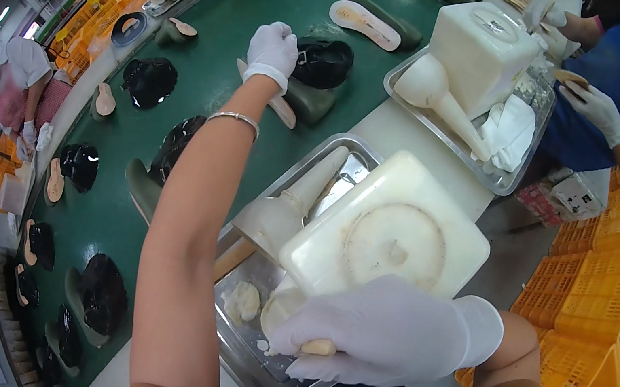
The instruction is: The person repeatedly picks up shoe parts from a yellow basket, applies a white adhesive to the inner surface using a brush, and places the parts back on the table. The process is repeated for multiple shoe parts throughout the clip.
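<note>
Over the green work surface [213, 108], my white-gloved left hand [272, 52] is closed in a fist; what its fingers hold, if anything, is hidden. It is beside a glossy black shoe upper [325, 63] on a green last [309, 101]. A pale insole [283, 111] lies beneath my wrist. My right hand [386, 329], also gloved, is curled round a tan, wood-like handle whose end [319, 347] pokes out between the fingers. That hand is above a metal tray [258, 357], in front of a large white plastic container [402, 233]. A whitish funnel-shaped vessel [282, 213] leans beside the container.
Several black uppers [103, 294] and insoles [364, 24] lie along the green surface. A second tray [509, 178] holds another white container [481, 54]. At right, a person in blue holds a tan sole-shaped piece [571, 78], near stacked orange crates [590, 281]. Another person stands far left.
</note>
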{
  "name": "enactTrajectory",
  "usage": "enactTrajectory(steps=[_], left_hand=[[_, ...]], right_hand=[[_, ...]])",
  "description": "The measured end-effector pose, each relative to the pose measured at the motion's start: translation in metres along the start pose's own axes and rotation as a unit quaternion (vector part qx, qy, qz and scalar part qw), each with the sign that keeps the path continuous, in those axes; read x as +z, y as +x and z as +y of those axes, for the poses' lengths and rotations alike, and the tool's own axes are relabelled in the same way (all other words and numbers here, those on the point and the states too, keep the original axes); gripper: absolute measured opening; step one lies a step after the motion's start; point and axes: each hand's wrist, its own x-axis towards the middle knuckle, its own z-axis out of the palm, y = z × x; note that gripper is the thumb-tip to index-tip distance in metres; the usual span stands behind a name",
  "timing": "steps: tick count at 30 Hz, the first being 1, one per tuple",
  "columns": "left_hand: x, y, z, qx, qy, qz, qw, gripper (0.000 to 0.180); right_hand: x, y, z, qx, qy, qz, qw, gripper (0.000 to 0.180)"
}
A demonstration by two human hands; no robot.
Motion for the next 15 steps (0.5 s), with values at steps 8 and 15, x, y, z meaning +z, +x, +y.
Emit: enactTrajectory(steps=[8, 15], left_hand=[[-0.096, -0.094, -0.059, 0.029, -0.129, -0.017, 0.991, 0.022], [-0.280, -0.341, -0.123, -0.197, -0.177, 0.006, 0.964, 0.032]], right_hand=[[0.001, 0.004, 0.004, 0.002, 0.001, 0.039, 0.999, 0.017], [0.024, 0.013, -0.005, 0.042, 0.133, 0.079, 0.987, 0.011]])
